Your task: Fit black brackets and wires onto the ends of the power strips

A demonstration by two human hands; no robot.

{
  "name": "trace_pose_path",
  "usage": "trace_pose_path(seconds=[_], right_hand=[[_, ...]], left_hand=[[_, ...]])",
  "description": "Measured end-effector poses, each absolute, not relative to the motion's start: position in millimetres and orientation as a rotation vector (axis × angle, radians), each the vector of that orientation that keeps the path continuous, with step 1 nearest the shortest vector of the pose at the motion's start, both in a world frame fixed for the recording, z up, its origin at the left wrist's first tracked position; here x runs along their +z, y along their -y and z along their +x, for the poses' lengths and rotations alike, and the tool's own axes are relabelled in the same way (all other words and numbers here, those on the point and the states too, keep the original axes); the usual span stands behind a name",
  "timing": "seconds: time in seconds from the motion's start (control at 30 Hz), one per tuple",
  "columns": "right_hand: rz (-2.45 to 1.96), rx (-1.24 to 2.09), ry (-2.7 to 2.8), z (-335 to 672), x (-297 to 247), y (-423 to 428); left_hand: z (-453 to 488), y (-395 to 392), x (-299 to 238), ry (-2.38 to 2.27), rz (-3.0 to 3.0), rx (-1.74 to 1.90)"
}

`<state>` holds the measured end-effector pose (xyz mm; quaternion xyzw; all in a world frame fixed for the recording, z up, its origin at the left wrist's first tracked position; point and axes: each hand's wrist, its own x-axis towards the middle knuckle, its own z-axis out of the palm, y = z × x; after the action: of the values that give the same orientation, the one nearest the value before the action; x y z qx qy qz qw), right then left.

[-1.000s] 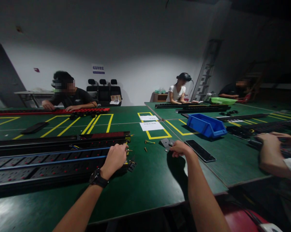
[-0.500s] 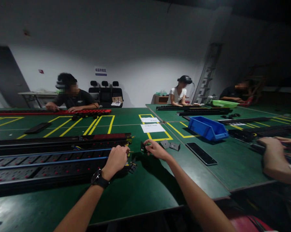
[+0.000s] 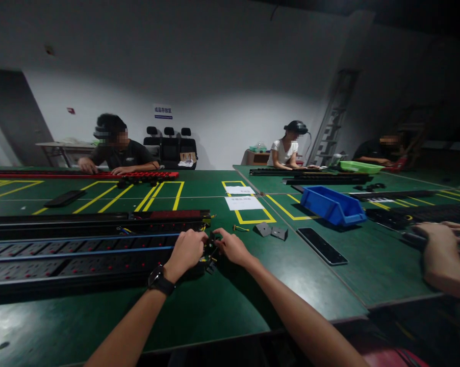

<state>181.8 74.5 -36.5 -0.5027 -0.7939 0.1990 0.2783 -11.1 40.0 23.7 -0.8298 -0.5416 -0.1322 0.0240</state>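
Note:
A long black rail with red-dotted sockets (image 3: 115, 262) and blue strips lies on the left of the green table. My left hand (image 3: 186, 251), a black watch on its wrist, is closed at the rail's right end; what its fingertips pinch is hidden. My right hand (image 3: 232, 245) grips a small black plate-like bracket (image 3: 211, 243) between thumb and fingers, right against the rail's end. Short yellow wires and another small black piece (image 3: 210, 266) show just below the fingertips. Two dark square brackets (image 3: 263, 229) rest on the table to the right.
A short yellow wire with a connector (image 3: 240, 228) lies behind my right hand. Farther right are a phone (image 3: 322, 245) and a blue bin (image 3: 331, 205). Paper sheets (image 3: 244, 203) lie mid-table. A co-worker's hands (image 3: 440, 239) work at the right; other people sit across.
My right hand has moved left with the black bracket, bringing it to the rail's end beside my left hand. The yellow wire on the table has come into view.

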Motion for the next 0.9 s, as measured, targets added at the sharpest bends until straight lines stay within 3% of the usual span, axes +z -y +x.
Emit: trace_pose_path(seconds=[0.17, 0.57, 0.9], right_hand=[[-1.415, 0.315, 2.231, 177, -36, -71], [-1.042, 0.558, 2.036, 172, -45, -81], [-1.060, 0.595, 2.065, 174, -45, -82]], left_hand=[[-12, -42, 21, 1.681, -2.568, -0.419], [-13, -42, 21, 1.680, -2.556, -0.410], [-8, -35, 24, 1.686, -2.452, -0.410]])
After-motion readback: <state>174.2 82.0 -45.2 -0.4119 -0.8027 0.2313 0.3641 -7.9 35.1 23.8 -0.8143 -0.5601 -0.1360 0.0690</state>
